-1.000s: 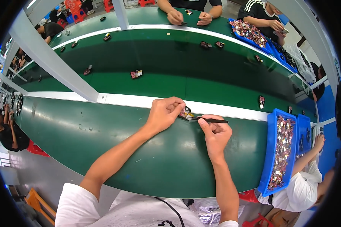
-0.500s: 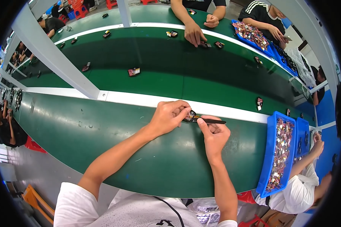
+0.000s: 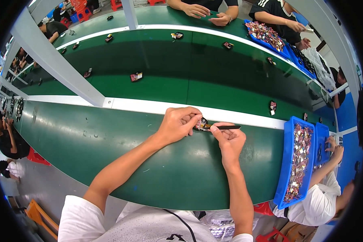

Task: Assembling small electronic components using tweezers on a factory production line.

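- Over the green tabletop (image 3: 181, 173), just short of the white rail (image 3: 149, 106), is the part (image 3: 204, 122), a small dark casing between the person's hands; whether it rests on the surface cannot be told.
- Left hand (image 3: 177, 125): pinching the part between thumb and fingers, hiding its left side.
- Right hand (image 3: 230, 141): pinching the slim black tool (image 3: 230, 127), whose tip touches or nearly touches the part.
- Compared with a second ago, the left fingers and the part have shifted slightly right, and the tool lies more level. Both grips are unchanged, so the work looks to be at the same step.
- Across the belt (image 3: 165, 86), a person opposite (image 3: 197, 11) has drawn back.
- The tool's long axis runs left to right, tip leftward. The part's exposed rounded end points away from the wearer; fingers hide too much to give its full axis.
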